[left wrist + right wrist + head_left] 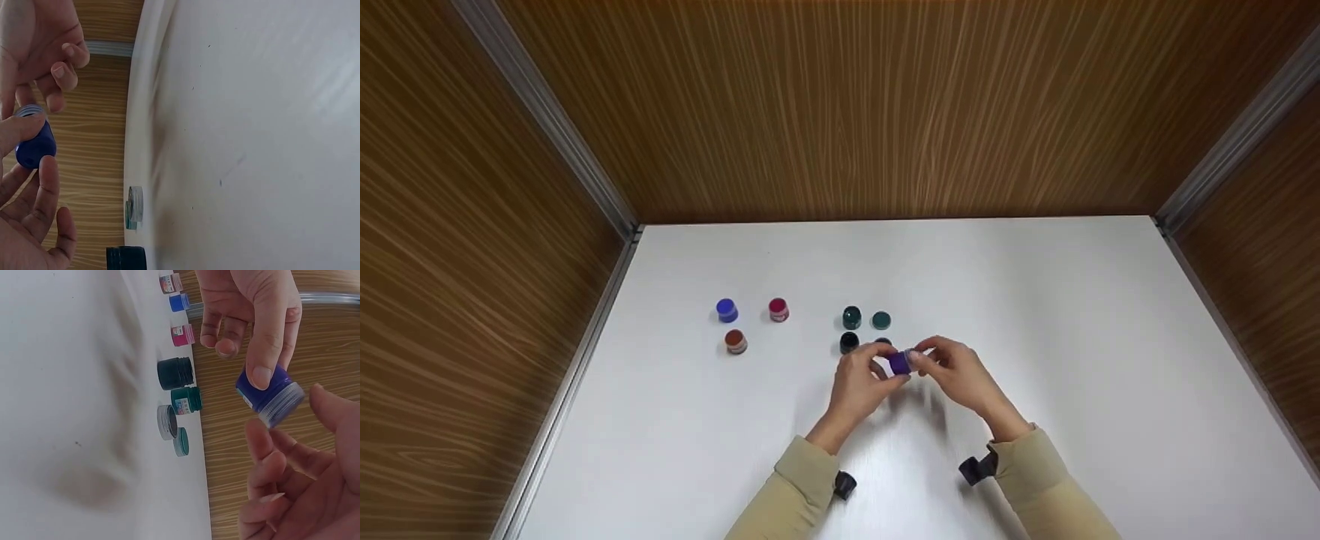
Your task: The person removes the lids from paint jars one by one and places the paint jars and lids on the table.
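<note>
A small purple paint jar (899, 364) is held above the table between my two hands. My left hand (859, 384) pinches its body between thumb and fingers, as the right wrist view also shows. The jar's clear ribbed lid (281, 405) faces my right hand (966, 379), whose thumb and forefinger curl around it at the rim. The other right fingers are bent and hold nothing. Just beyond the left fingers stand a dark, nearly black jar (849, 343) and a green jar (851, 318), both lidless. A green lid (881, 321) and a partly hidden dark lid (167, 422) lie beside them.
To the left on the white table (675, 435) stand a blue jar (727, 310), a red-pink jar (778, 310) and a brown jar (736, 341), each with its lid on. Wood-grain panels (840, 112) wall the table at the back and both sides.
</note>
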The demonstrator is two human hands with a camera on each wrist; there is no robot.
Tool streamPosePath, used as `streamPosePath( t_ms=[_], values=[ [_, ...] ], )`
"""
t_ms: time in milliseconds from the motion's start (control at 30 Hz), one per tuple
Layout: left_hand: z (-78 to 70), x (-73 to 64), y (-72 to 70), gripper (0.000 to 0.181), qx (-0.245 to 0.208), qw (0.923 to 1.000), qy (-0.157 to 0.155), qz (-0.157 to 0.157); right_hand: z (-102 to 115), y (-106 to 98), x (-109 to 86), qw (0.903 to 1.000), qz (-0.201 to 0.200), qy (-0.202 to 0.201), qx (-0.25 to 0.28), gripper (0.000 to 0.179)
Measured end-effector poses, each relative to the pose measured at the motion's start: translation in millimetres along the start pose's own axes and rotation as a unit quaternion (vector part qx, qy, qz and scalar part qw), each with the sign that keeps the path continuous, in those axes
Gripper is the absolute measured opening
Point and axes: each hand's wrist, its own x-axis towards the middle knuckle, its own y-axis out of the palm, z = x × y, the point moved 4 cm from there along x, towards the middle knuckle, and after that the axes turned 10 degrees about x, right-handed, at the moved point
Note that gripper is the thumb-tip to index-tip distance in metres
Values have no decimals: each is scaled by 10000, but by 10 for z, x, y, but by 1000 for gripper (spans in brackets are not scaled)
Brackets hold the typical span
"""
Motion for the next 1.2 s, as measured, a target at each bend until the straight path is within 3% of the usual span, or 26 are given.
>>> streamPosePath(
  t_ms=[133,667,900,1033,1200],
  values=[
    [-7,3,4,31,-71,10000,-17,34,5,-11,2,10000,24,-81,-35,27],
    [7,-8,-10,31,-137,9996,-96,206,-8,-54,-22,9978,461,-478,18,32],
    [-9,-21,-10,31,-13,9998,-11,177,-3,-25,-38,9992,330,-195,98,41],
    [-20,-23,-9,31,26,9999,18,146,-11,-11,-28,9998,179,-85,-8,36],
    [-13,-32,-15,31,7,9998,51,174,-10,-14,-28,9993,310,-209,-23,31]
  ],
)
